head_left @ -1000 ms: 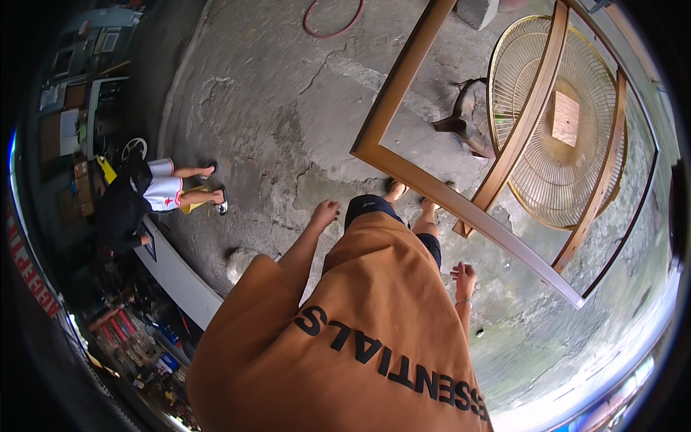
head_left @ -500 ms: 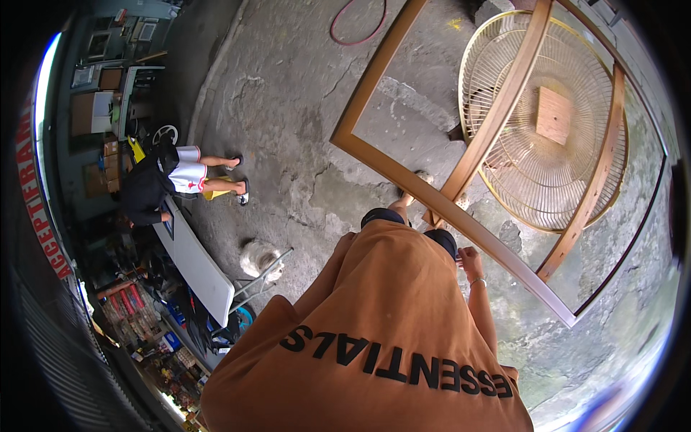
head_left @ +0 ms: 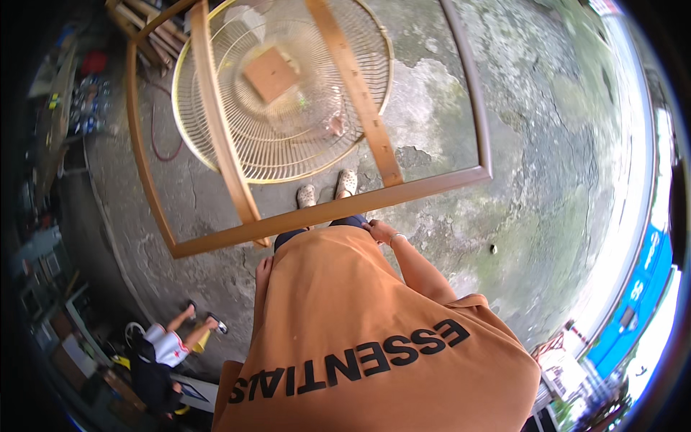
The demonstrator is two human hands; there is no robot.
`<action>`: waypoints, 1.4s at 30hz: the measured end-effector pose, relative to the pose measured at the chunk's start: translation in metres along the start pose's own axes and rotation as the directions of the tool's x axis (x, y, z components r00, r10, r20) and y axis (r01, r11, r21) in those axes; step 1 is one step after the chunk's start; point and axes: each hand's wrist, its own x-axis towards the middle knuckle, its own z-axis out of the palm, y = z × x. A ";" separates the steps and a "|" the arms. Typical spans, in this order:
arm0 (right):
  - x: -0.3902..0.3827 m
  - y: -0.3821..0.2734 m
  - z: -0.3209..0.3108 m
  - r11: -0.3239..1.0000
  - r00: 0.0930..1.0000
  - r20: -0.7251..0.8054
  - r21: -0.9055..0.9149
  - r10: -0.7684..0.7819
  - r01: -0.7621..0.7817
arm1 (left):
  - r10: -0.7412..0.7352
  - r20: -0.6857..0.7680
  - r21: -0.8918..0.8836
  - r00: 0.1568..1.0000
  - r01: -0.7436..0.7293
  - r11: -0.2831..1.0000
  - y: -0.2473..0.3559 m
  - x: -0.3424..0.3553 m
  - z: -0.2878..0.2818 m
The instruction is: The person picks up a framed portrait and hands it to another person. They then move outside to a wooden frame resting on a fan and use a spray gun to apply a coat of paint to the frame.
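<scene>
In front of my feet stands a large brown frame with two crosspieces, a plain wooden bar and a bar with small marks or holes. Behind it is a big round fan-guard-like wire grille with a square wooden piece at its centre. My right hand, a band at its wrist, has its fingers curled against the leg of my dark shorts. At my left side hangs my left hand, near the frame's lower edge but apart from it; its fingers are mostly hidden.
Rough, cracked concrete surrounds me. At the lower left another person in a dark top and white shorts is beside a table. Wood lengths lean at the upper left, near a reddish hose. Shelving lines the left side.
My view has swung to the right, so the frame and grille now lie further left and the other person lower. Both my hands stay low at my sides.
</scene>
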 end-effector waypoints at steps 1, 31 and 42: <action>-0.005 0.000 0.001 0.999 0.999 0.023 -0.013 0.030 -0.030 | -0.005 0.026 0.016 1.000 0.005 1.000 0.006 0.002 -0.003; 0.016 0.082 0.031 0.975 0.972 -0.228 0.200 -0.051 0.098 | 0.051 0.106 0.299 0.993 -0.080 0.951 0.046 0.022 -0.005; 0.020 0.075 0.018 0.972 0.944 -0.320 0.182 -0.083 0.147 | -0.026 0.180 -0.068 0.983 0.038 0.997 0.026 0.020 -0.004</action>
